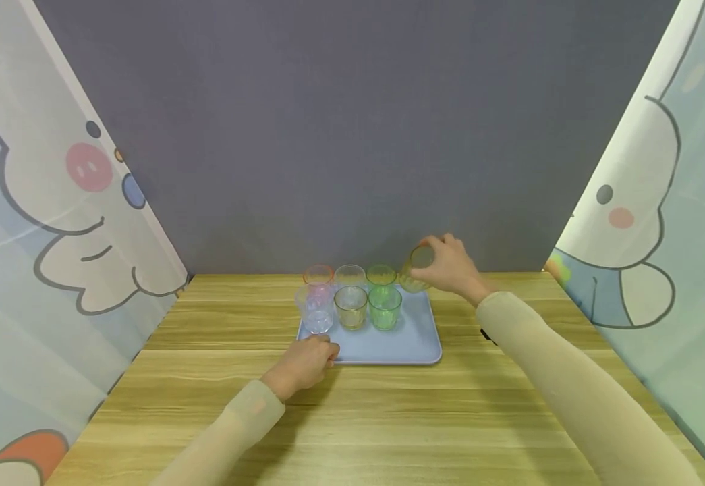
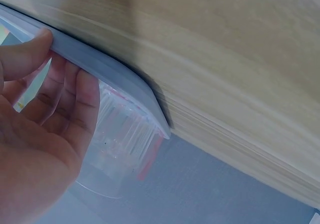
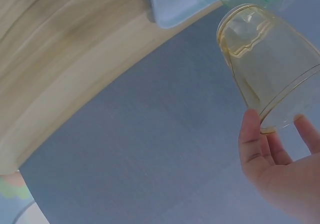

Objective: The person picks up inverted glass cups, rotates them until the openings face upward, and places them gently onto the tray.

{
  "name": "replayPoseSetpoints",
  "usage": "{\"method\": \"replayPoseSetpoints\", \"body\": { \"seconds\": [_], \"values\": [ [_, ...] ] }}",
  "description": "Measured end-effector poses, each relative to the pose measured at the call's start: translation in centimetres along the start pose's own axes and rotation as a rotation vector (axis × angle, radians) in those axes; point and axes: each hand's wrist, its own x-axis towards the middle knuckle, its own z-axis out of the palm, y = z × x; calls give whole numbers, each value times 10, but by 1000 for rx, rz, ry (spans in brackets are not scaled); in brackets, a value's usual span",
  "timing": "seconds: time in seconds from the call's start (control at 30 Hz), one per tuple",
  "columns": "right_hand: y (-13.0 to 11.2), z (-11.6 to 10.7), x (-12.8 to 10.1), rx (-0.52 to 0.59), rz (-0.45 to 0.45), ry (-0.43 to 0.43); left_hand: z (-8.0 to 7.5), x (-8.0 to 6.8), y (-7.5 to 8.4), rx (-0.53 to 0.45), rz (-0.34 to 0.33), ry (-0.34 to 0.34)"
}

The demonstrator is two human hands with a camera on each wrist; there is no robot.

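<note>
The right hand holds a yellowish cup by its rim, fingers curled around the open end, at the far right corner of the blue tray, right of centre in the head view. In the right wrist view the cup is tilted, its base pointing toward the tray's corner, and it appears to be in the air, not resting on anything.

The left hand rests at the tray's near left corner, just below centre of the head view. In the left wrist view its thumb presses on top of the rim while the other fingers curl beneath, pinching the edge.

On the tray stand six cups in two rows: a pinkish cup, a clear cup and a green cup at the back, another clear cup, a yellow cup and a second green cup in front.

To do this well, I judge the tray should be kept pinned flat on the desk and the held cup levelled before it meets the surface, kept off the green cup beside it
</note>
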Motion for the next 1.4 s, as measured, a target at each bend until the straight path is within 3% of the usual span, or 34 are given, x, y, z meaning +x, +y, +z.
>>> {"method": "replayPoseSetpoints", "body": {
  "seconds": [0.53, 0.87, 1.4],
  "values": [
    [19, 26, 8, 0, 39, -51, 2, 1, 0, 44, 5, 17],
    [26, 46, 10, -70, -14, -51, 0, -1, 2, 23, 6, 5],
    [26, 53, 16, -96, -105, -112, 4, 0, 1, 57, 19, 28]
  ]
}}
